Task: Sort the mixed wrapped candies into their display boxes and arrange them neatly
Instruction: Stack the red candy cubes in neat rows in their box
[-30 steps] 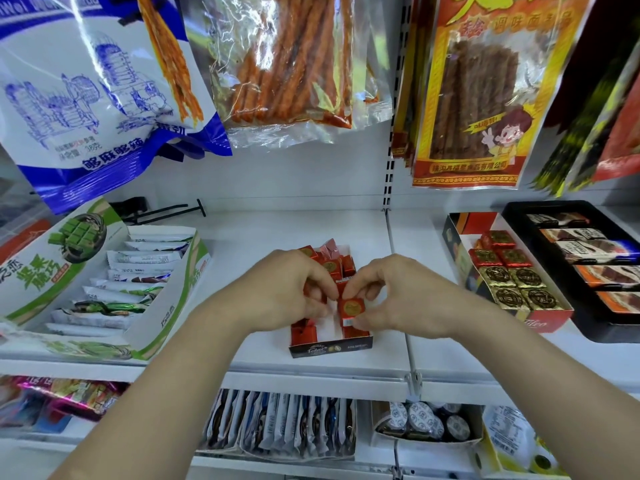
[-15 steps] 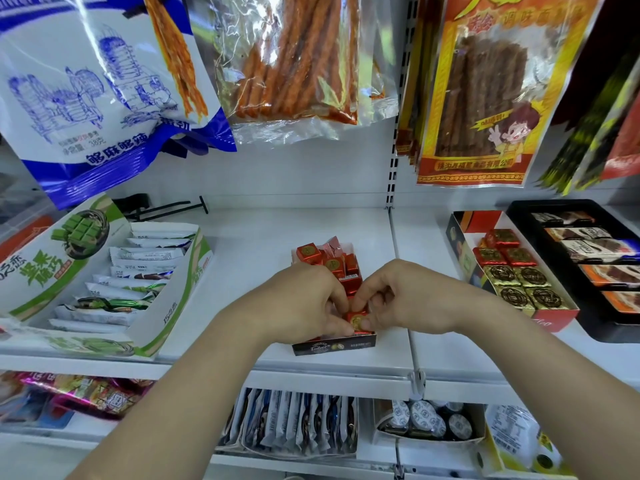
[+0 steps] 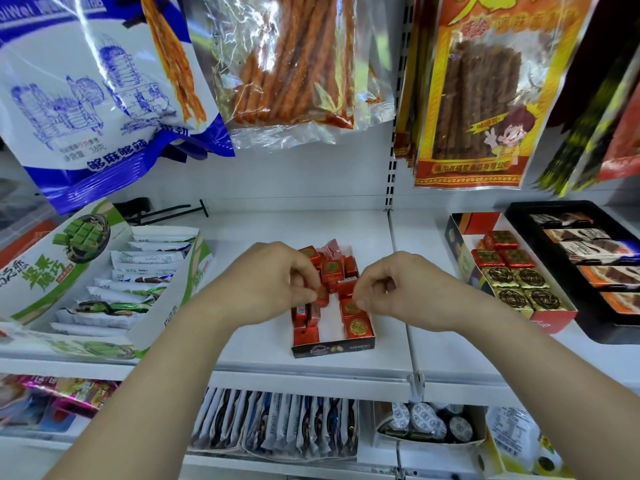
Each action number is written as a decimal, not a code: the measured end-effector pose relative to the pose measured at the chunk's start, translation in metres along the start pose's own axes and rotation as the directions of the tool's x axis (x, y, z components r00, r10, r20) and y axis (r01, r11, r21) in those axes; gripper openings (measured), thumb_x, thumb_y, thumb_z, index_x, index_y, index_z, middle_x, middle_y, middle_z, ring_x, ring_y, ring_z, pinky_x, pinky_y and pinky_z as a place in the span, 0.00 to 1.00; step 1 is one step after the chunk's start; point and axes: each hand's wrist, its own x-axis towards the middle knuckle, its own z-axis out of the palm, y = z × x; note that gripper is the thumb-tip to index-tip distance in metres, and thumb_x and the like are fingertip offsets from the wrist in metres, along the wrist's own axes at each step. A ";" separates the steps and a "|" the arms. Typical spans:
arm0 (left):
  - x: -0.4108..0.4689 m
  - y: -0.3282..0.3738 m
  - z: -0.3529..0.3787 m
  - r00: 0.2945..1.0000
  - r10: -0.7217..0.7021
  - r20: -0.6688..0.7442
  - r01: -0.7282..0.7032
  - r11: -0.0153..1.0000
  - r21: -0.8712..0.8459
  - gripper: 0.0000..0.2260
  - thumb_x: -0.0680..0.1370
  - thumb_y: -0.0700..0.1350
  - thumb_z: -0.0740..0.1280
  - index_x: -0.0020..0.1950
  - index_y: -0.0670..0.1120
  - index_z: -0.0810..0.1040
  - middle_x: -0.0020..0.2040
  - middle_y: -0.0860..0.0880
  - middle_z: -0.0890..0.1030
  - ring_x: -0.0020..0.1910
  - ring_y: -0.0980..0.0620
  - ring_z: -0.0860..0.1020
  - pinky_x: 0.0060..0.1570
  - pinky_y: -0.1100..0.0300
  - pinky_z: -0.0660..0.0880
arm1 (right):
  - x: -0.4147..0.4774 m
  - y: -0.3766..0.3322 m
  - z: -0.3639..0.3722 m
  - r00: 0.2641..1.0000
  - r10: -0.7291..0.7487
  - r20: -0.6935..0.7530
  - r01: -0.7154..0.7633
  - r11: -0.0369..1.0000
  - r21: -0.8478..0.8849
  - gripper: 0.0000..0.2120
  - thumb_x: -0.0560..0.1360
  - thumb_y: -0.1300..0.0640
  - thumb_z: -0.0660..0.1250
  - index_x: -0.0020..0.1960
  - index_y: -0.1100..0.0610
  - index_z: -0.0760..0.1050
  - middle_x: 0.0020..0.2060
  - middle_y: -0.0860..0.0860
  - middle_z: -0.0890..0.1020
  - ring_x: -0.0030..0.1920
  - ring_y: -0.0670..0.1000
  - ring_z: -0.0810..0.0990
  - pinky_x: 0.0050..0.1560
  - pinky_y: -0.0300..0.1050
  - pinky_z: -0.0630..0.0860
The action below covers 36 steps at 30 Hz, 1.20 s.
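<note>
A small dark display box (image 3: 333,348) stands at the middle of the white shelf, holding several red foil candies (image 3: 359,326) with gold seals. My left hand (image 3: 273,284) is over the box's left side, its fingertips pinched on a red candy (image 3: 322,296). My right hand (image 3: 398,289) is over the right side with thumb and forefinger pinched at a red candy (image 3: 350,308) in the right row. Loose red candies (image 3: 334,266) lie jumbled at the back of the box. A second box (image 3: 554,322) to the right holds red and gold candies.
A green-and-white box of wafer bars (image 3: 104,289) stands at the left. A black tray of chocolate bars (image 3: 595,265) sits at the far right. Snack bags (image 3: 287,64) hang low above the shelf. The lower shelf holds sachets (image 3: 277,427) and small cups (image 3: 426,420).
Both hands have moved apart and back in the box. A candy with a gold seal now lies at the front of the right row, where the hands were pressed together.
</note>
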 end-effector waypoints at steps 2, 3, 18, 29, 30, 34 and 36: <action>-0.004 -0.004 -0.005 0.999 -0.027 0.018 0.026 0.999 0.027 0.02 0.72 0.48 0.75 0.41 0.53 0.83 0.35 0.57 0.79 0.34 0.63 0.74 0.31 0.75 0.66 | 0.001 -0.003 0.004 0.999 -0.020 -0.048 0.019 0.999 -0.028 0.03 0.74 0.53 0.70 0.44 0.49 0.83 0.40 0.45 0.80 0.38 0.42 0.74 0.39 0.32 0.71; -0.006 -0.003 -0.006 0.998 -0.032 0.047 0.030 0.999 0.044 0.03 0.71 0.48 0.76 0.39 0.53 0.83 0.33 0.57 0.79 0.33 0.63 0.74 0.31 0.75 0.67 | 0.001 -0.005 0.009 0.998 -0.037 -0.059 0.034 0.998 -0.053 0.03 0.74 0.53 0.70 0.45 0.49 0.82 0.40 0.44 0.78 0.38 0.42 0.73 0.40 0.32 0.70; -0.016 0.000 -0.002 0.972 -0.101 0.212 0.049 0.970 0.238 0.05 0.72 0.51 0.74 0.45 0.53 0.86 0.33 0.59 0.76 0.37 0.61 0.74 0.34 0.66 0.68 | 0.016 -0.025 0.049 0.966 -0.253 -0.061 0.210 0.897 -0.389 0.16 0.74 0.55 0.68 0.61 0.46 0.75 0.55 0.47 0.76 0.56 0.51 0.71 0.55 0.49 0.71; -0.012 0.014 0.012 0.985 -0.098 0.141 0.014 0.865 0.502 0.07 0.72 0.52 0.72 0.46 0.50 0.83 0.43 0.50 0.80 0.44 0.47 0.78 0.41 0.57 0.74 | 0.020 -0.014 0.019 0.972 -0.135 -0.191 0.135 0.991 -0.014 0.05 0.70 0.49 0.74 0.41 0.49 0.80 0.38 0.45 0.81 0.41 0.45 0.79 0.42 0.40 0.76; -0.011 0.014 0.013 0.986 -0.096 0.139 0.013 0.864 0.504 0.06 0.71 0.52 0.72 0.43 0.50 0.82 0.41 0.50 0.78 0.42 0.47 0.77 0.39 0.58 0.72 | 0.018 -0.013 0.015 0.972 -0.108 -0.208 0.113 0.993 0.013 0.05 0.70 0.50 0.74 0.40 0.49 0.79 0.37 0.45 0.82 0.40 0.43 0.79 0.40 0.36 0.75; -0.008 0.014 0.016 0.981 -0.089 0.171 -0.010 0.862 0.507 0.04 0.72 0.48 0.71 0.39 0.49 0.81 0.36 0.51 0.76 0.39 0.47 0.76 0.36 0.58 0.70 | 0.014 -0.009 0.006 0.974 -0.078 -0.214 0.104 0.988 0.111 0.05 0.70 0.55 0.75 0.39 0.53 0.80 0.34 0.44 0.83 0.35 0.37 0.78 0.37 0.25 0.70; -0.005 0.013 0.017 0.976 -0.097 0.196 -0.012 0.871 0.490 0.03 0.72 0.47 0.70 0.44 0.50 0.83 0.40 0.50 0.80 0.41 0.47 0.78 0.38 0.57 0.75 | 0.013 -0.008 0.005 0.975 -0.070 -0.211 0.099 0.986 0.131 0.05 0.69 0.56 0.75 0.39 0.53 0.80 0.34 0.44 0.82 0.34 0.37 0.78 0.37 0.26 0.71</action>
